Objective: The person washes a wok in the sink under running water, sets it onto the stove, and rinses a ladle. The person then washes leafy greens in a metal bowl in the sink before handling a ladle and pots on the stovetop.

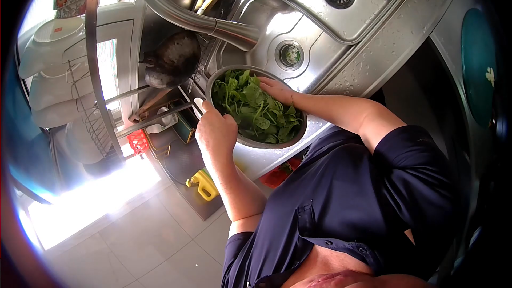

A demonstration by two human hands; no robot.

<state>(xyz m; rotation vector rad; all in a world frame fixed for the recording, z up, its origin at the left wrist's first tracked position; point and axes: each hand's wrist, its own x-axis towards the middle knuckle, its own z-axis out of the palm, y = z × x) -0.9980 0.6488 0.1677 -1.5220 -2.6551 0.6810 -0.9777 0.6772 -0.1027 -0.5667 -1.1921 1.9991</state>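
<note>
A metal bowl (302,134) full of green leafy vegetables (256,106) stands at the near edge of the sink. My right hand (276,90) reaches over the bowl's far side, its fingers stretched out on the leaves and their tips partly hidden among them. At the left of the bowl is my left hand (216,132), with its fingers curled closed. A small white object (198,108) shows at those fingertips; its kind is unclear.
Beyond the bowl lie a sink drain (289,55) with green scraps and a square basin (368,16). A curved faucet (176,13) arches overhead. Left are a dark wok (178,56), a dish rack (93,64) and a yellow jug (205,185).
</note>
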